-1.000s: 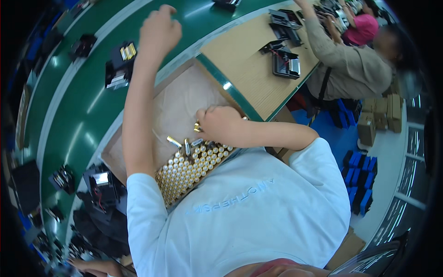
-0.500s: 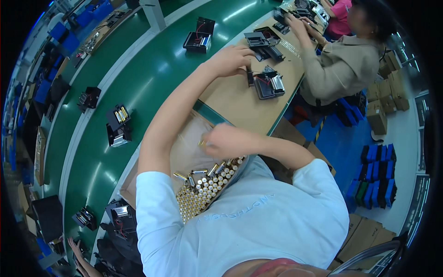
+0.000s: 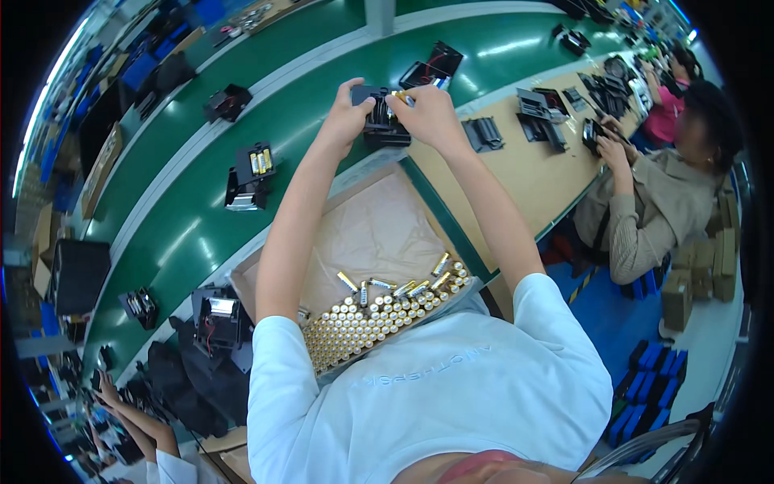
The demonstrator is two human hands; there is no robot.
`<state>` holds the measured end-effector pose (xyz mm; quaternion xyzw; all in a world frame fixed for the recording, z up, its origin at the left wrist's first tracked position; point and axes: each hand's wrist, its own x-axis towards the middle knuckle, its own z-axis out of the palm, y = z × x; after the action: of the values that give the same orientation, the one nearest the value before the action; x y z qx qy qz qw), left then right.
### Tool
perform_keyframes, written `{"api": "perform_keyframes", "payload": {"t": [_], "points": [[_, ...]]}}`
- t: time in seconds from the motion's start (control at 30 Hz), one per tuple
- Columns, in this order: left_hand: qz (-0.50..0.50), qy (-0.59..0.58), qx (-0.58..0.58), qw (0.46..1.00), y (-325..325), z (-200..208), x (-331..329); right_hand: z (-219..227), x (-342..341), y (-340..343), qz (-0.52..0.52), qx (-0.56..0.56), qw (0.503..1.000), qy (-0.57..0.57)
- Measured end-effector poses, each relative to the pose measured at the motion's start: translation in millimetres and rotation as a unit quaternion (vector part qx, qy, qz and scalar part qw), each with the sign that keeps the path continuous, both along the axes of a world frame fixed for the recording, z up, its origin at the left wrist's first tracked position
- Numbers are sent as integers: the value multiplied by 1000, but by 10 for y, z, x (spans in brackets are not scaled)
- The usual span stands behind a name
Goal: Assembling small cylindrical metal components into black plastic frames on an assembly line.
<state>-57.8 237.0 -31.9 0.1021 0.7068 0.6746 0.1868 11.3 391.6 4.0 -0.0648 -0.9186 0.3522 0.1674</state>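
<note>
At arm's length, over the far edge of a cardboard box, my left hand (image 3: 347, 121) grips a black plastic battery case (image 3: 376, 119) by its left side. My right hand (image 3: 431, 117) is at the same case from the right, pinching a gold-and-silver battery (image 3: 403, 98) against its upper right part. The fingers partly hide the slots. Below my forearms lies the open cardboard box (image 3: 379, 226), lined with brown paper. Many upright batteries (image 3: 347, 332) stand packed along its near side, with several loose ones (image 3: 393, 284) lying on top.
Several open black cases, such as this one with batteries (image 3: 254, 177), sit on the green conveyor (image 3: 173, 242). On the tan table (image 3: 492, 181) at right lie a black battery holder (image 3: 484, 135) and other cases. A co-worker (image 3: 661, 202) works there. Another person's hands (image 3: 109, 391) show at lower left.
My right hand has moved from above the battery box to the black case, bringing a battery. My left hand has lifted the case from the tan table. The view has turned.
</note>
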Motion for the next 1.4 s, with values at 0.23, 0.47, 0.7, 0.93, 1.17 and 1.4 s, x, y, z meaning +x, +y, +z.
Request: {"api": "perform_keyframes", "payload": {"t": [0.23,0.47,0.7,0.93,1.17,1.4], "points": [[104,-82,205,970,-537,173,-63,155,-454,-720,44,71,994,75],[198,-126,227,945,-852,119,-179,101,-492,-1089,123,-20,991,52],[256,-71,218,939,-1030,-52,-273,-341,-582,-1108,280,-56,950,125],[257,-9,150,955,-1281,-204,-376,-408,-766,-1110,338,107,927,125],[173,-81,229,954,-1382,-187,-295,-35,-938,-1340,269,-119,952,-86],[162,-75,232,956,-1457,-231,-298,-103,-1045,-1486,212,-199,934,-208]]}}
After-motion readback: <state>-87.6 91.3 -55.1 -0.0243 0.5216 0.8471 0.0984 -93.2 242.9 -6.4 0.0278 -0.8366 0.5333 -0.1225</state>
